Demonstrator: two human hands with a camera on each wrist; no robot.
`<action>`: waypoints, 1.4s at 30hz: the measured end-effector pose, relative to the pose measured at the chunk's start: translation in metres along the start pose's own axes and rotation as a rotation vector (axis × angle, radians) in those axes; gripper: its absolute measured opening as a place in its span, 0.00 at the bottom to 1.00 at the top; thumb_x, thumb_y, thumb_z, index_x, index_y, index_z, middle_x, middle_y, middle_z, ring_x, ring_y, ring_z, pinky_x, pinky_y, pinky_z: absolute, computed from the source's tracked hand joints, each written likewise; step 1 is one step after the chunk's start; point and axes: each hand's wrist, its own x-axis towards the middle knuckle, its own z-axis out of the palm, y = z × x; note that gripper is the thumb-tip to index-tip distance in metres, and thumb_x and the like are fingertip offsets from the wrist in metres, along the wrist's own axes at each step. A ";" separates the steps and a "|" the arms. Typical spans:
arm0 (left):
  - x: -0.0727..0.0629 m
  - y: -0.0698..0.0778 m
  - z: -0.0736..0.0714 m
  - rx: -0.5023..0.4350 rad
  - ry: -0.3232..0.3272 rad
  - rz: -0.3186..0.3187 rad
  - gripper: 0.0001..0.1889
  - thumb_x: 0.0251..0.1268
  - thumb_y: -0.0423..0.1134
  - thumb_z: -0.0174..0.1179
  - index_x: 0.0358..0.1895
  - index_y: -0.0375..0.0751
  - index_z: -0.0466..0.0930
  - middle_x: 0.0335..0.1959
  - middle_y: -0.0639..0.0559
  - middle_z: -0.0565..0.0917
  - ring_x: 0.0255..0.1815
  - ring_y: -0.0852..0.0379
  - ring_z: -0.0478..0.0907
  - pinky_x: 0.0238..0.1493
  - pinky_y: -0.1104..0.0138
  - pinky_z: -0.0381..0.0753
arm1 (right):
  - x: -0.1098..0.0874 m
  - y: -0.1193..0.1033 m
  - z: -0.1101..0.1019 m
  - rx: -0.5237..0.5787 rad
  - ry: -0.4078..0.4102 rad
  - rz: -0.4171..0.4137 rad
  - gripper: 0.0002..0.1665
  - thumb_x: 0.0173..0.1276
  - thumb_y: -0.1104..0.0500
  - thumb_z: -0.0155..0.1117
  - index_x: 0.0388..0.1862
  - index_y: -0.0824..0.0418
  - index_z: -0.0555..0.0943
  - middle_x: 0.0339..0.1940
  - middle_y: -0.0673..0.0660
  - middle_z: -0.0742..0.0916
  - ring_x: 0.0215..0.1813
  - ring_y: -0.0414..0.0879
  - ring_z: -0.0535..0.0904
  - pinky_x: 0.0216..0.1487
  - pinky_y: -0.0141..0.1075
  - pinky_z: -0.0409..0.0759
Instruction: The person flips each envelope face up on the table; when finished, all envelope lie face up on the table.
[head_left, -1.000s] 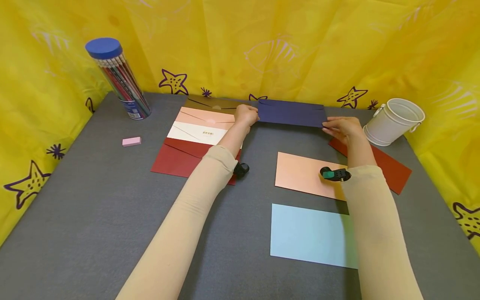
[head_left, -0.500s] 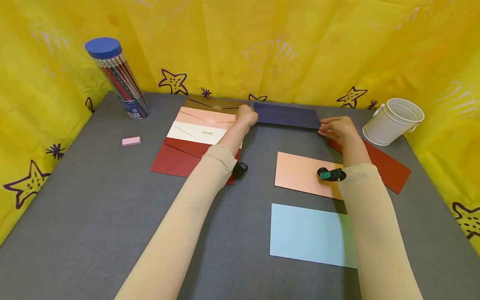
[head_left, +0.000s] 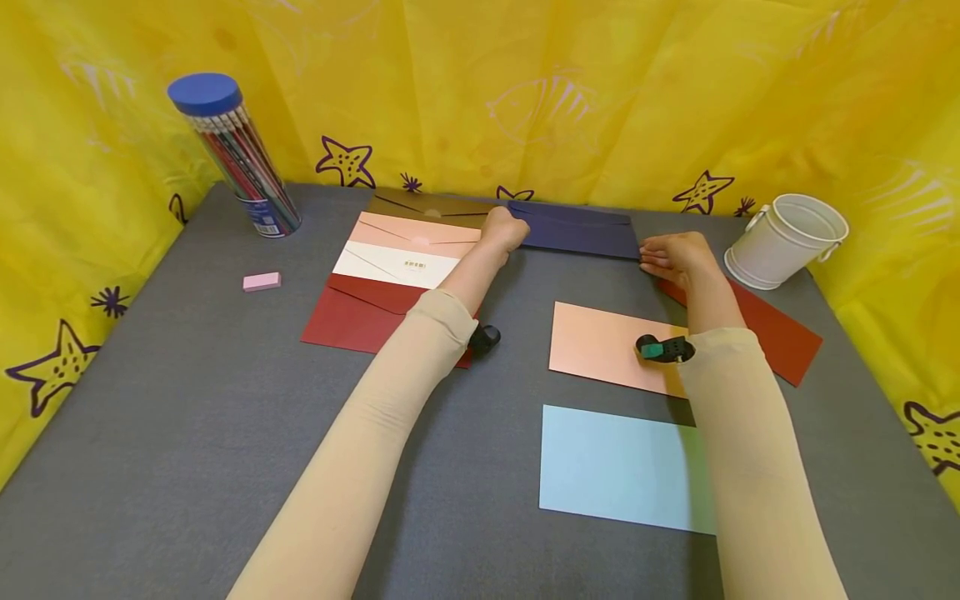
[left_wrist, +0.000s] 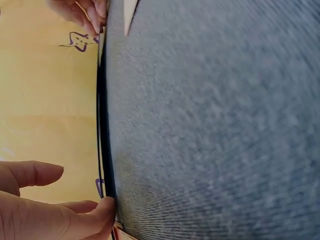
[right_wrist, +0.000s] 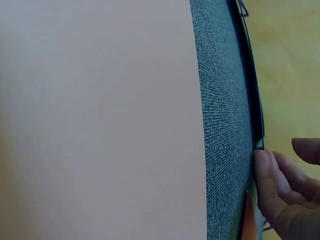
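With both my hands I am at the navy envelope, which is near the far border of the grey surface, its long side facing me, close before the yellow cloth. My left hand pinches its left end: two fingers meet there, almost closed, while another one stands apart, stretched. My right hand takes its right end between the tips, also with nearly no opening (whether the envelope touches the surface along all its length, I cannot tell). To the left of it lie four envelopes, overlapping one another: the brown envelope at the far side, then the pink envelope, the white envelope and, nearest to me, the dark red envelope. In front of the navy one, well apart, are the peach paper and, closer to me, the light blue paper, both partly covered by my right sleeve. Under my right forearm the red paper lies slanted, near the white bucket. Far left stands the pencil tub, with the pink block near it.
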 end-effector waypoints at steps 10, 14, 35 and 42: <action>-0.007 0.002 -0.010 -0.007 -0.100 -0.025 0.33 0.69 0.34 0.48 0.76 0.30 0.52 0.77 0.41 0.60 0.75 0.48 0.62 0.75 0.59 0.66 | -0.011 0.000 -0.006 -0.075 -0.088 -0.094 0.26 0.75 0.64 0.51 0.70 0.68 0.65 0.24 0.42 0.86 0.33 0.34 0.86 0.44 0.27 0.86; -0.011 0.004 -0.013 0.033 -0.145 -0.036 0.32 0.70 0.36 0.49 0.74 0.30 0.55 0.72 0.42 0.65 0.71 0.49 0.64 0.72 0.61 0.68 | -0.019 -0.002 -0.012 -0.276 -0.117 -0.174 0.33 0.77 0.62 0.49 0.76 0.73 0.56 0.26 0.33 0.83 0.35 0.29 0.84 0.46 0.25 0.84; -0.063 -0.003 0.004 -0.116 -0.466 -0.137 0.28 0.70 0.33 0.53 0.71 0.31 0.60 0.66 0.45 0.66 0.42 0.56 0.64 0.52 0.67 0.70 | -0.067 0.019 -0.041 -0.847 -0.263 -0.200 0.31 0.78 0.53 0.52 0.69 0.75 0.66 0.55 0.57 0.82 0.44 0.35 0.79 0.47 0.26 0.84; -0.072 -0.005 0.009 -0.115 -0.508 -0.135 0.29 0.71 0.32 0.53 0.73 0.29 0.59 0.76 0.42 0.61 0.70 0.48 0.64 0.76 0.58 0.66 | -0.076 0.031 -0.066 -0.934 -0.243 -0.203 0.33 0.79 0.52 0.50 0.68 0.77 0.65 0.69 0.75 0.70 0.47 0.39 0.77 0.46 0.24 0.81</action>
